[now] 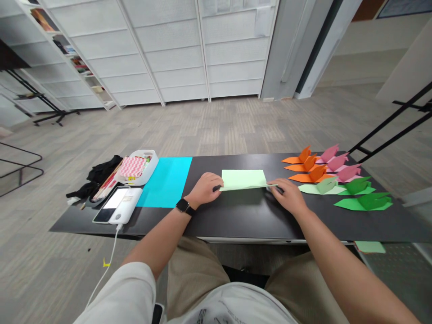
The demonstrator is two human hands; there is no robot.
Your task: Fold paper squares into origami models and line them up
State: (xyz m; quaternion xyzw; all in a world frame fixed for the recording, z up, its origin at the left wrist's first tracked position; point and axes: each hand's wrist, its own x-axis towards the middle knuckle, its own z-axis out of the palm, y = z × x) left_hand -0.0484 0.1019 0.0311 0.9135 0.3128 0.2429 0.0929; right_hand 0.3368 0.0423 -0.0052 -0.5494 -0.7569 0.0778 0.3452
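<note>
A pale green sheet of paper [243,179], folded into a long rectangle, stretches between my two hands above the dark table. My left hand [206,188] pinches its left end, with a black watch on that wrist. At the other end, my right hand [286,194] grips the near right corner between thumb and fingers. The near edge of the paper shows a fold and looks slightly raised from the table. To the right of my right hand stands a pale green folded paper bird [323,185].
Rows of orange [305,166], pink [337,164] and green paper birds [366,201] stand at the table's right. A cyan sheet [167,182] lies left, beside a white basket [148,170], a phone [110,206] and a cabled white power bank [126,206].
</note>
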